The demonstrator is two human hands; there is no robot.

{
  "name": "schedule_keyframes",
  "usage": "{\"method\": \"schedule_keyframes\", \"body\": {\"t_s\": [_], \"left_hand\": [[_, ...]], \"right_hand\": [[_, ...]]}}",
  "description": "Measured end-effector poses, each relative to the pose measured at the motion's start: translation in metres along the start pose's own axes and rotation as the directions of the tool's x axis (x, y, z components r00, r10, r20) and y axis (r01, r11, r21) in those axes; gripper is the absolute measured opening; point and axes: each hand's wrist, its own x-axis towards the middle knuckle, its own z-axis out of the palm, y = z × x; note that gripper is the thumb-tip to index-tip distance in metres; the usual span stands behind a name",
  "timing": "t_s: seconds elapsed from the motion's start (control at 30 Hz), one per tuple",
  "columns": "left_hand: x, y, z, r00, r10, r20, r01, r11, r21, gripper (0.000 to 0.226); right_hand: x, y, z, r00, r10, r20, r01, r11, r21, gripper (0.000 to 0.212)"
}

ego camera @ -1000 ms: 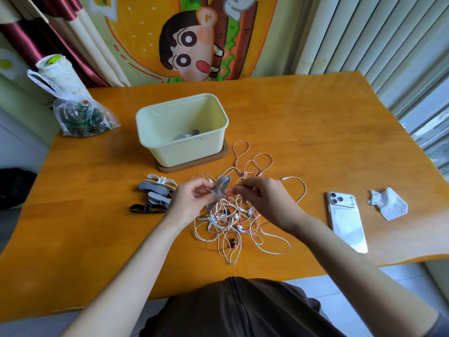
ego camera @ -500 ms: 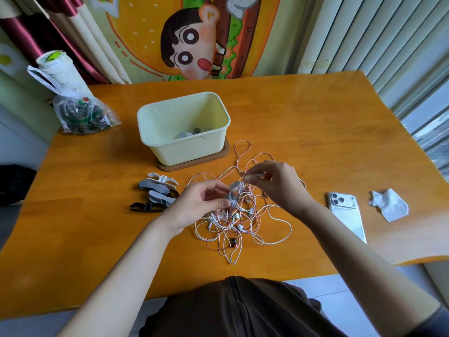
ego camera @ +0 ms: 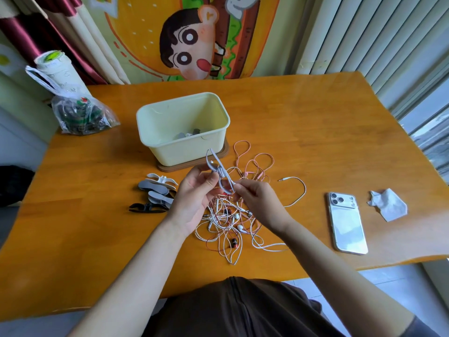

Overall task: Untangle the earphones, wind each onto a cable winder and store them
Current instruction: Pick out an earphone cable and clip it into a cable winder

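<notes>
Left hand [ego camera: 194, 200] grips grey cable winder [ego camera: 220, 171] at middle, above earphone tangle [ego camera: 228, 222]; right hand [ego camera: 258, 203] pinches its near end. Cream bin [ego camera: 184, 154] just beyond.

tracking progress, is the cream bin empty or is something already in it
Not empty: a few grey and white pieces lie at the bottom of the cream bin; what they are, cannot tell.
</notes>
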Motion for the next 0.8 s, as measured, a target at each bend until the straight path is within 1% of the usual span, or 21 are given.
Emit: {"method": "schedule_keyframes", "body": {"t_s": [0.1, 0.2, 0.27, 0.4, 0.53, 0.6, 0.7, 0.77, 0.8], "left_hand": [[0.001, -0.003, 0.000, 1.000, 0.000, -0.022, 0.000, 1.000, -0.019, 0.020], [0.002, -0.005, 0.000, 0.999, -0.027, -0.047, 0.024, 0.997, -0.074, 0.020], [0.003, -0.006, 0.000, 0.996, -0.055, -0.075, 0.047, 0.994, -0.102, 0.014], [0.003, -0.009, 0.001, 0.986, -0.113, -0.121, 0.097, 0.987, -0.129, 0.010], [0.003, -0.013, 0.000, 0.973, -0.126, -0.192, 0.105, 0.988, -0.116, 0.009], [0.005, -0.015, 0.000, 0.967, -0.091, -0.239, 0.082, 0.996, -0.047, 0.010], [0.008, -0.018, 0.000, 0.950, 0.001, -0.311, 0.044, 0.990, 0.135, 0.006], [0.009, -0.020, 0.001, 0.940, 0.078, -0.331, 0.018, 0.961, 0.277, 0.004], [0.008, -0.021, 0.002, 0.937, 0.131, -0.325, -0.004, 0.932, 0.364, 0.007]], "right_hand": [[0.000, 0.001, 0.006, 1.000, 0.001, -0.008, -0.001, 1.000, 0.016, 0.033], [0.002, -0.001, 0.008, 1.000, -0.008, 0.000, 0.008, 1.000, 0.006, 0.032], [0.002, -0.002, 0.008, 1.000, -0.005, 0.023, 0.005, 1.000, -0.009, 0.032], [0.003, -0.003, 0.007, 0.995, 0.019, 0.098, -0.011, 0.996, -0.085, 0.031], [0.002, -0.002, 0.006, 0.997, 0.013, 0.081, 0.001, 0.986, -0.165, 0.033], [0.000, -0.001, 0.007, 0.998, 0.001, 0.070, 0.013, 0.978, -0.206, 0.035], [-0.002, 0.001, 0.008, 0.998, -0.006, 0.069, 0.023, 0.969, -0.246, 0.032], [-0.003, 0.001, 0.009, 0.997, -0.010, 0.078, 0.029, 0.966, -0.256, 0.030], [-0.003, 0.001, 0.010, 0.996, -0.013, 0.084, 0.034, 0.966, -0.254, 0.029]]}}
